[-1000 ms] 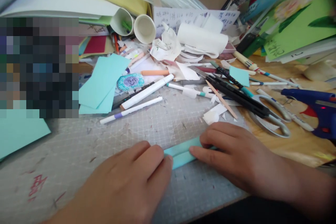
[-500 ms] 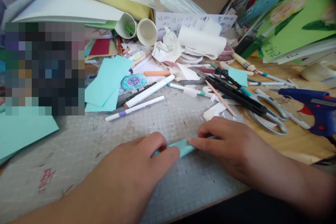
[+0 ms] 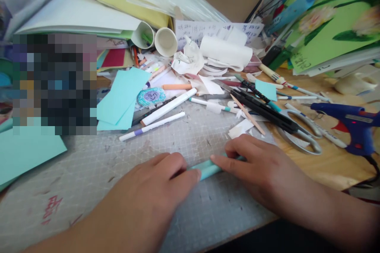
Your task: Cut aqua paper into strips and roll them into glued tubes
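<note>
Low over the grey cutting mat (image 3: pixel 124 178), a rolled strip of teal paper (image 3: pixel 209 169) lies between my hands. My left hand (image 3: pixel 160 184) is closed on the roll's left end, thumb along the near side. At the right end, my right hand (image 3: pixel 255 162) grips it with bent fingers, its thumb pressing on the top. Both fists cover the ends of the roll, so its full length is hidden. A white marker with a purple band (image 3: pixel 152 126) lies on the mat beyond my left hand.
Teal paper sheets (image 3: pixel 118 99) lie at the left. Large scissors (image 3: pixel 305 126), a black utility knife (image 3: pixel 264 110) and a blue glue gun (image 3: pixel 341 112) are at the right. Crumpled paper (image 3: pixel 188 59), markers and paper tubes (image 3: pixel 166 42) crowd the back.
My hands stay on the teal roll in nearly the same place. The roll looks slightly narrower and more tightly rolled between them. The view has shifted a little.
</note>
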A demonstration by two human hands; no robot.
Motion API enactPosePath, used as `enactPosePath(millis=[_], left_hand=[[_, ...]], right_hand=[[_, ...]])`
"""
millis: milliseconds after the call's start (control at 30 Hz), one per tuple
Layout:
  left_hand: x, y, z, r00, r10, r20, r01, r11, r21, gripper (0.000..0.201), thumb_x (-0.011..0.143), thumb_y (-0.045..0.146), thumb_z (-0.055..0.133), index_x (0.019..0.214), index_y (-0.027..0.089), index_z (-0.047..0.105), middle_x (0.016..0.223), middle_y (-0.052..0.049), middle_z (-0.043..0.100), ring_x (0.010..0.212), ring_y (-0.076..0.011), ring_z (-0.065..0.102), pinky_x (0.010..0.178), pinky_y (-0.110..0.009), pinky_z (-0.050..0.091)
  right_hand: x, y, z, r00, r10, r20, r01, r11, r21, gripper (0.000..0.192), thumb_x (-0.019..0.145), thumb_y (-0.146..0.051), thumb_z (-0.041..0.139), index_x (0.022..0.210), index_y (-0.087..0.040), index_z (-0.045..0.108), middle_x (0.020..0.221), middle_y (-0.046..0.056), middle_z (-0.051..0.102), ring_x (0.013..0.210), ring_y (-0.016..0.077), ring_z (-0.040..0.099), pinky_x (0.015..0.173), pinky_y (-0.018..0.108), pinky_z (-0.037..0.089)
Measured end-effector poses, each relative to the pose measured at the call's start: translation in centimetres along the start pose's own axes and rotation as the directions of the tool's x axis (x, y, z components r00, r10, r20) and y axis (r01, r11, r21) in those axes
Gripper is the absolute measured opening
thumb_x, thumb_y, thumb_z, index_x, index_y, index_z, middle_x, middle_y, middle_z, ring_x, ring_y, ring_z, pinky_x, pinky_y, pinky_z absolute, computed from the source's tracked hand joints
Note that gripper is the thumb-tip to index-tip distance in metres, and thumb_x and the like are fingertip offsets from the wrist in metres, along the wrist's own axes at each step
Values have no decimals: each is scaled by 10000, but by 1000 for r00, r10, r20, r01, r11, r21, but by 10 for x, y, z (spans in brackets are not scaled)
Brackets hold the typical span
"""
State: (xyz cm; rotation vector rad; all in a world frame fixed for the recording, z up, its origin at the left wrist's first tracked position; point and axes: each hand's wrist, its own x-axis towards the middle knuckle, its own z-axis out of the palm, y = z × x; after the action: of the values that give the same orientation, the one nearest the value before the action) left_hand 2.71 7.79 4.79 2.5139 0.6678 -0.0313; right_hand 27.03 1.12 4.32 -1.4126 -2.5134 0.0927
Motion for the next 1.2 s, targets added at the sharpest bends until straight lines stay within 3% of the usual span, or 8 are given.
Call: enactPosePath(millis=[233,367,500,667,867,967,1200], left_hand=[[-4,0,3,1000,-9,-20,10,999,49,456,796,96,425,1184,288,567,966,-25,601,820,-211,587,673,-299,469],[-7,1,6,999,6,-50,-1,995,98,402,788,119,427,1134,263,574,971,-39,590,815,-217,578,669,-307,470],[-7,1,6,999,8,-36,-4,992,123,376,813,163,432,1155,245,562,1006,-57,587,826,-241,584,689,-356,493],[-6,3,7,1000,-10,-26,15,980,200,364,841,120,374,1101,244,597,955,-54,598,781,-233,580,656,-347,485],[-4,7,8,992,25,-124,11,960,281,430,773,71,307,1023,229,620,894,-65,613,729,-228,568,622,-341,476],[-3,6,7,997,17,-80,4,968,250,401,765,71,330,994,225,620,900,-66,613,717,-220,573,618,-327,476],[-11,12,12,984,78,-162,-18,939,343,480,785,46,348,1156,216,599,985,-82,647,821,-250,601,678,-362,502]], right_hand=[[3,5,1,997,-67,28,68,997,-39,321,980,-147,404,1221,-209,606,871,61,598,752,194,513,643,316,379],[3,7,1,992,-124,4,124,992,-30,263,974,-187,465,1178,-189,632,928,80,632,799,208,552,677,346,418],[3,8,2,994,-104,-19,103,994,-32,266,970,-254,510,1204,-200,622,994,81,627,821,211,544,676,343,423],[4,8,3,992,-121,31,122,992,-28,303,976,-165,452,1239,-163,604,939,94,622,837,216,530,699,351,441],[3,5,3,994,-92,56,92,996,2,342,970,-133,416,1268,-135,582,950,110,618,857,227,520,734,378,457],[0,4,6,996,-83,20,83,996,23,352,960,-119,416,1278,-138,565,963,108,601,864,228,502,732,383,460],[-4,1,8,995,-59,-85,66,995,74,281,907,-67,497,1133,-162,635,937,83,588,826,198,485,700,326,443]])
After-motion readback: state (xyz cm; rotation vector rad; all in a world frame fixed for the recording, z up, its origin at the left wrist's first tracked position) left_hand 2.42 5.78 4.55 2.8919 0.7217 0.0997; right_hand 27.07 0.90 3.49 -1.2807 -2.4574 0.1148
